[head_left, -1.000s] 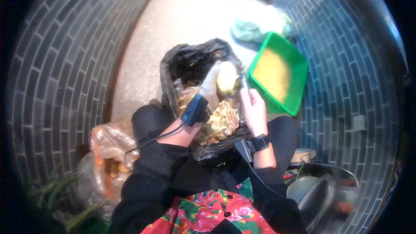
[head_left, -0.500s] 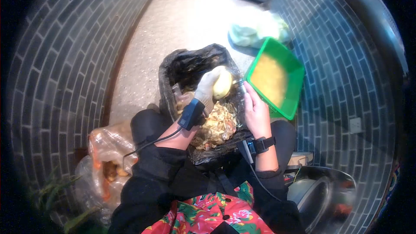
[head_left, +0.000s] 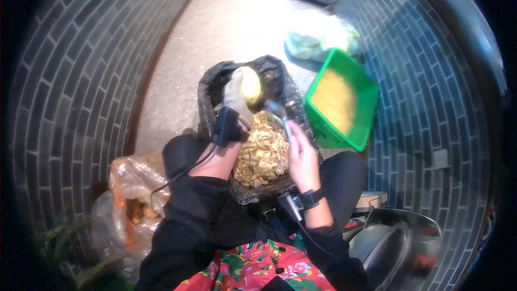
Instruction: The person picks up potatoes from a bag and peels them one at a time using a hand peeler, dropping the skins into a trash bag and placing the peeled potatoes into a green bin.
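In a pale knitted glove, my left hand [head_left: 235, 97] is closed round a pale yellow peeled potato [head_left: 251, 86], held over the far part of a bin lined with a black plastic bag [head_left: 207, 87]. My bare right hand [head_left: 303, 155] grips a peeler [head_left: 279, 112], its blurred metal head pointing up and left, a little apart from the potato. Below both hands, a heap of peelings [head_left: 262, 156] fills the near part of the bin, which stands between my knees.
A green tub [head_left: 371, 99] with yellowish contents stands to the right of the bin. Behind it lies a pale green bundle [head_left: 320, 37]. At left is a clear plastic bag [head_left: 129, 175] with brownish potatoes. Metal bowls [head_left: 396, 248] sit lower right. Brick-patterned walls [head_left: 70, 102] flank both sides.
My left hand has moved left and farther away with the potato. My right hand has swung left over the bin with the peeler, away from the green tub's edge.
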`<state>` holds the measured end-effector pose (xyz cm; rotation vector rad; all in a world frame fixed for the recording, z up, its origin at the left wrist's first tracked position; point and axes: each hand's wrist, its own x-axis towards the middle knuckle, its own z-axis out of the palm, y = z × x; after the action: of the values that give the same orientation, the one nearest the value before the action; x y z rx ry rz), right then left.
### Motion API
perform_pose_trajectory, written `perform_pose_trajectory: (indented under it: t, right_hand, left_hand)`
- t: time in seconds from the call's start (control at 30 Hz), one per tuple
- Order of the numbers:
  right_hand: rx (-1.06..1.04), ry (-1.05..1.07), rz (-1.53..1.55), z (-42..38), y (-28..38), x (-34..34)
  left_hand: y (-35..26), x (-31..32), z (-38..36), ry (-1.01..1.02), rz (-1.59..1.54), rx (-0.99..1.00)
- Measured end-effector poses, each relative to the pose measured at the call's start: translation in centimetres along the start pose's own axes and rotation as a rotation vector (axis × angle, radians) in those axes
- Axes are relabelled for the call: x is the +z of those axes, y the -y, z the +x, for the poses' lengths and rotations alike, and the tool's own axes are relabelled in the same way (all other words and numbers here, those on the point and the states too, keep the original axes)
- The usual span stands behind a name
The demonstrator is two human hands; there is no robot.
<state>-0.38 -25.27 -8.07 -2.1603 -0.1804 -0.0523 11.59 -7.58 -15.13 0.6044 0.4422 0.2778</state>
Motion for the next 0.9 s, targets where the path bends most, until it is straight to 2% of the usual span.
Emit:
perform_pose_trajectory:
  t: [0.03, 0.07, 0.1, 0.17, 0.2, 0.23, 0.3, 0.4, 0.47, 0.53, 0.7, 0.77, 0.8, 0.9]
  right_hand:
    - [-0.101, -0.089, 0.005, 0.8, -0.4, -0.4]
    - [-0.040, -0.060, -0.006, 1.6, 0.6, -1.4]
    - [-0.013, -0.042, 0.025, 2.7, 0.3, -1.8]
    - [-0.188, -0.088, -0.027, 4.6, 0.0, -2.3]
    - [-0.190, -0.091, -0.027, 5.0, 0.1, -2.6]
    - [-0.149, -0.058, -0.064, 5.3, 0.4, -2.7]
    - [-0.107, -0.011, -0.100, 5.3, 1.1, -2.5]
    - [-0.104, -0.018, -0.216, 4.6, 1.5, -1.5]
    - [-0.112, -0.016, -0.317, 4.1, 1.5, -1.0]
    - [-0.100, -0.009, -0.325, 3.7, 1.1, -0.3]
    - [-0.041, 0.027, -0.305, 1.5, 1.5, 1.6]
    - [0.002, 0.051, -0.306, 0.5, 1.8, 2.1]
    - [0.023, 0.074, -0.316, 0.3, 1.9, 2.3]
    - [0.057, 0.122, -0.291, -0.4, 2.0, 2.8]
  left_hand:
    - [-0.8, 0.6, -1.0, 0.133, -0.028, -0.033]
    - [-1.7, 1.4, -2.6, 0.251, -0.068, -0.120]
    - [-1.6, 1.6, -3.2, 0.259, -0.063, -0.128]
    - [-1.7, 2.4, -4.5, 0.375, -0.007, -0.277]
    - [-1.6, 2.9, -5.2, 0.323, 0.046, -0.278]
    - [-1.0, 2.9, -5.3, 0.313, -0.034, -0.353]
    - [-0.5, 2.2, -4.9, 0.384, -0.021, -0.380]
    - [0.3, 0.8, -3.6, 0.404, 0.027, -0.315]
    - [1.4, 0.3, -3.2, 0.363, 0.004, -0.332]
    - [1.8, 0.5, -3.3, 0.260, -0.062, -0.335]
    - [1.8, 0.0, -1.9, 0.170, -0.209, -0.260]
    - [1.1, 0.8, -2.6, -0.070, -0.254, -0.258]
    - [1.1, 0.8, -2.5, -0.065, -0.252, -0.258]
    - [1.2, -0.2, -1.1, -0.051, -0.126, -0.073]
